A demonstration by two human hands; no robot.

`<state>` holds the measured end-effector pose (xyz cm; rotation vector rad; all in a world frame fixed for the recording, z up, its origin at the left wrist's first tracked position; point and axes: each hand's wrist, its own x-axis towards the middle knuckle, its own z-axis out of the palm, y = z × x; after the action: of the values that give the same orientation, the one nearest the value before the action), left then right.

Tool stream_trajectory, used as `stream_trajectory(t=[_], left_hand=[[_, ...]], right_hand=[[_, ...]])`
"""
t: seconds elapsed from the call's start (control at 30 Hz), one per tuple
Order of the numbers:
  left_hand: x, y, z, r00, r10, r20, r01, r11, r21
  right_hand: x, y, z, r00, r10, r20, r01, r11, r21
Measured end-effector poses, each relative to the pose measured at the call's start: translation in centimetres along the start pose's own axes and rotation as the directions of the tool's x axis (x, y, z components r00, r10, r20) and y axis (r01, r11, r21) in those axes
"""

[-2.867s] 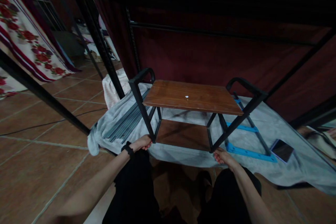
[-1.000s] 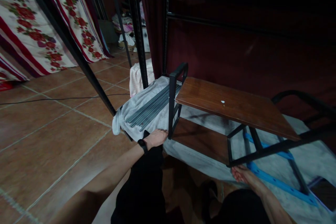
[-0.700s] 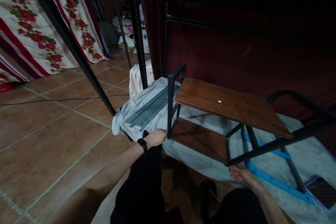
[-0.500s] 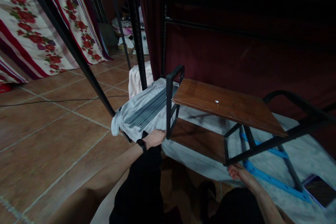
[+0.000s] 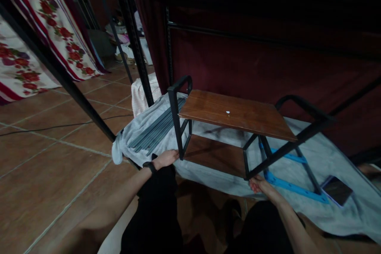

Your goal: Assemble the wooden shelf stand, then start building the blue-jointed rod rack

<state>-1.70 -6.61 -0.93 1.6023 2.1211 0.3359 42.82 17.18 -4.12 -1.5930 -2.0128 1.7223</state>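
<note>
On grey cloth (image 5: 315, 152), 2-shelf rack (image 5: 235, 127), left hand (image 5: 166, 158), right hand (image 5: 258, 185) at its feet

Both bare arms reach forward and down; the left hand (image 5: 166, 158), a black band at its wrist, and the right hand (image 5: 258, 184) are each curled closed.

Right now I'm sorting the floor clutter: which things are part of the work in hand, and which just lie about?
In hand:
left hand and right hand at the feet of the black-framed wooden shelf

Lying about:
grey rods
blue frame
phone
grey cloth
</note>
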Motion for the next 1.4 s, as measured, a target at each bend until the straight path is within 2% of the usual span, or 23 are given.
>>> stream_trajectory(t=[0.17, 0.33, 0.53, 0.73, 1.07, 1.23, 1.4], left_hand=[[1.2, -0.4, 0.1, 0.998, 0.003, 0.055, 0.007, 0.985, -0.171], [0.9, -0.1, 0.1, 0.993, -0.016, 0.119, 0.052, 0.95, -0.307], [0.6, 0.5, -0.7, 0.986, -0.04, 0.161, 0.115, 0.863, -0.493], [0.8, 0.7, -1.1, 0.98, -0.071, 0.187, 0.153, 0.868, -0.473], [1.5, -0.9, -0.5, 0.974, -0.075, 0.215, 0.151, 0.919, -0.365], [1.1, -0.1, -1.4, 0.975, -0.082, 0.209, 0.145, 0.939, -0.311], [0.8, 0.3, -1.7, 0.979, -0.082, 0.187, 0.141, 0.935, -0.326]], right_hand=[[0.5, 0.3, 0.1, 0.999, -0.047, 0.007, 0.046, 0.997, 0.055], [0.6, 0.2, 0.3, 0.998, -0.051, 0.02, 0.05, 0.998, 0.045], [0.3, -0.2, 0.2, 0.999, -0.048, 0.006, 0.048, 0.995, 0.087], [0.4, -0.2, 0.3, 0.997, -0.07, -0.036, 0.073, 0.994, 0.079], [0.8, 0.2, 0.5, 0.993, -0.113, -0.033, 0.115, 0.992, 0.059], [0.8, 0.1, 0.5, 0.995, -0.094, -0.029, 0.095, 0.994, 0.057], [0.7, -0.2, 0.3, 0.997, -0.082, -0.014, 0.083, 0.995, 0.06]])
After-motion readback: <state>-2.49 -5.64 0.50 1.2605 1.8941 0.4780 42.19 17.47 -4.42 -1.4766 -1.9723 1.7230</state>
